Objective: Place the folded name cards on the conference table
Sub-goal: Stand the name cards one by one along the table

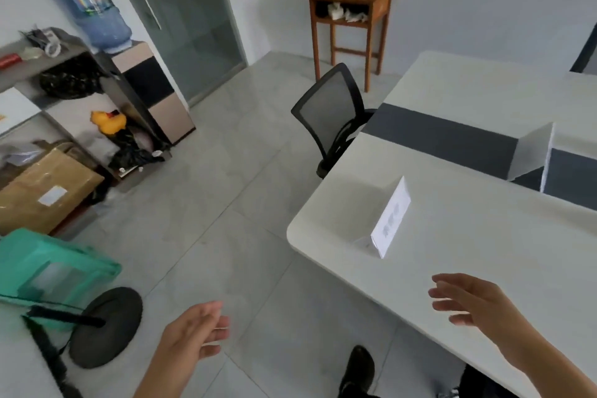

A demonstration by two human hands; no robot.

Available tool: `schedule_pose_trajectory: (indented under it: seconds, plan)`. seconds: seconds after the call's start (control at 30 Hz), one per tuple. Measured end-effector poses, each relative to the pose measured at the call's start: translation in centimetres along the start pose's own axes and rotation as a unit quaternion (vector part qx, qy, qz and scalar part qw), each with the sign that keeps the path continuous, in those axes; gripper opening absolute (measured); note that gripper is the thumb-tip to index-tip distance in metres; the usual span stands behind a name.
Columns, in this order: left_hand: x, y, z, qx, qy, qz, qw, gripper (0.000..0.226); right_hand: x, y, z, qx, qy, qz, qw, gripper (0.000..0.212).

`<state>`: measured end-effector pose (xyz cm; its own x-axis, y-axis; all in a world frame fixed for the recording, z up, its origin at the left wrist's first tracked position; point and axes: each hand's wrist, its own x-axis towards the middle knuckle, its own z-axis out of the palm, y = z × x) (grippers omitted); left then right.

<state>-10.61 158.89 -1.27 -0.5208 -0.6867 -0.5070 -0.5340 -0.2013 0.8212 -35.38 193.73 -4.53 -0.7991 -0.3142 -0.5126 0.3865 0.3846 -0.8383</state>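
Note:
A white folded name card (389, 220) stands upright like a tent on the near corner of the white conference table (468, 252). A second, larger folded card (531, 155) stands further back beside the table's dark grey strip. My right hand (475, 304) hovers over the table's near edge, below the first card, fingers spread and holding nothing. My left hand (193, 329) is out over the tiled floor, left of the table, also open with nothing in it.
A black mesh office chair (329, 113) is tucked at the table's left side. A green bag (51, 268) and a black round stand base (106, 326) lie at the left. Shelves with boxes, a water dispenser (97, 13) and a small wooden side table (350, 16) line the walls.

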Motion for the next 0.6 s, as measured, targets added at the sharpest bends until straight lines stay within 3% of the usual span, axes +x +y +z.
schedule_pose_trajectory:
  seconds: [0.17,0.3,0.43,0.6]
  plan:
    - [6.5,6.3,1.7,0.052,-0.009,0.058,0.997,0.014,7.6,-1.4,3.3,-0.020,0.014,0.022,0.999,0.017]
    - [10.3,8.9,4.1,0.091,-0.086,0.053,0.991,0.016,11.5,-0.2,6.9,-0.044,0.047,0.058,0.996,0.017]
    - [14.8,10.9,5.8,0.159,-0.158,0.048,0.973,0.016,13.9,0.4,10.8,0.043,0.054,0.151,0.986,0.033]
    - [21.0,14.6,6.2,0.204,-0.224,0.066,0.951,0.016,15.4,1.3,17.0,0.171,0.147,0.167,0.960,0.039]
